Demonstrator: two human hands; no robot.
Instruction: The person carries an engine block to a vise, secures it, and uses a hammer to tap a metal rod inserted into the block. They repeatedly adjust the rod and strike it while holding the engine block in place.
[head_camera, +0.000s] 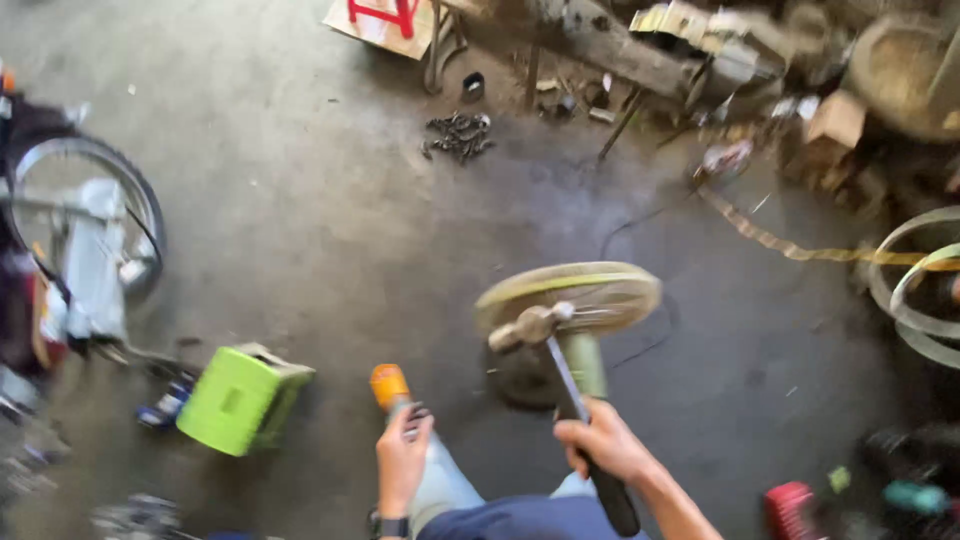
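Grey concrete floor (330, 230), stained and dusty, fills most of the view, and over it the right hand (603, 447) is clenched round the dark grip of a hammer (560, 350). Its head sits up near a floor fan (570, 300), whose pale green guard lies tilted, facing upward, on a round base just ahead of the person's knees. The hammer looks top-heavy and stiff, with a slim metal shaft; the rubbery grip at the low end is the sound place to hold it, and that is where the hand has it. The fan looks light, its thin wire guard easy to bend, so I judge the stout neck under the guard the better hold.

The left hand (401, 462) is closed on a small dark part (415, 412), blurred, just beside an orange-capped tool (389, 386); whether it touches the tool I cannot tell. A watch sits on that wrist.

A lime green box (242, 398) stands on the floor to the left, near a bike wheel (85, 215). A heap of chain (458, 135) lies farther off, before cluttered scrap along the wall. A red crate (792, 508) sits at lower right, metal hoops (920, 285) at the right edge.
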